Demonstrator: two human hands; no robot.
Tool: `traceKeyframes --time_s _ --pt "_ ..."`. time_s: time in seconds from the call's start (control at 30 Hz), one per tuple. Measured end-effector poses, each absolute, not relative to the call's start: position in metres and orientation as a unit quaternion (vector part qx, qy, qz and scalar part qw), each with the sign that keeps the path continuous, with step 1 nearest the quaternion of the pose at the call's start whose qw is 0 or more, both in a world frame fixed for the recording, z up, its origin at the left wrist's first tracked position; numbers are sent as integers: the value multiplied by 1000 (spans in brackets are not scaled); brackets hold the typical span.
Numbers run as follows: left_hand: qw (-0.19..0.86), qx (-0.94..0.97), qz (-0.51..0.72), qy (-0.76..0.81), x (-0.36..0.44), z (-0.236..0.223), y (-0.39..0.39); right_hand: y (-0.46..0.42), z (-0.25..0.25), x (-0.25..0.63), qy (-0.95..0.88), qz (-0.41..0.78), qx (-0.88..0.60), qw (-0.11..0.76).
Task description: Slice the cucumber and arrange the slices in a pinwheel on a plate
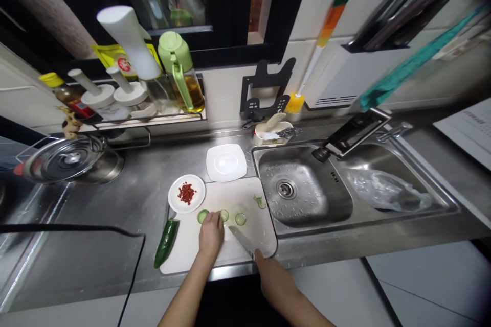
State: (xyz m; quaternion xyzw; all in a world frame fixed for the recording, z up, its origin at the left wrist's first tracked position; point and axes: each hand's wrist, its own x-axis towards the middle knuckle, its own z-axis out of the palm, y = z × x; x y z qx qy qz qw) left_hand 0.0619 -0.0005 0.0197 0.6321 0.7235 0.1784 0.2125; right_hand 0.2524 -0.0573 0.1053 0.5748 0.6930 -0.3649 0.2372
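Observation:
On the white cutting board [184,250], my left hand [211,235] reaches in with its fingers curled together against a cucumber slice [224,216]. Another cucumber slice [202,215] lies just left of those fingers, partly covered by them. My right hand [274,278] grips a knife [242,241], its blade slanting up and left toward the slices, apart from them. A third cucumber slice [240,219] rests flat right of the blade. The cut cucumber [166,243] lies across the board's left edge. Green peel scraps [260,201] sit near the board's upper right.
Behind the board stand a plate of chopped red pieces [197,203] and a white square dish [215,163]. To the right is a steel sink [307,199] with a plastic bag [387,191]. A lidded pot [99,166], a seasoning rack [164,117] and a black cable [140,255] are on the left.

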Motion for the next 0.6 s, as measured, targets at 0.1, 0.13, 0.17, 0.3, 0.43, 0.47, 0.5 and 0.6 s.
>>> traceKeyframes --time_s 0.1,0.13,0.17,0.3,0.43,0.47,0.5,0.6 --pt "219 633 188 718 61 16 -6 -50 108 246 700 -352 575 237" --pt "221 631 191 719 61 15 -7 -48 109 243 703 -349 574 235" --pt "222 628 193 720 61 15 -8 -45 110 239 706 -346 573 233" --pt "226 623 203 721 61 15 -8 -35 111 225 721 -328 569 224" --pt "232 622 206 719 61 16 -8 -29 110 215 730 -309 567 224" --pt "233 622 205 719 61 16 -8 -28 110 214 728 -307 569 226" --pt "233 621 204 720 61 15 -8 -28 110 213 727 -307 571 228" --pt "232 621 203 720 61 14 -8 -26 110 210 722 -312 571 234"
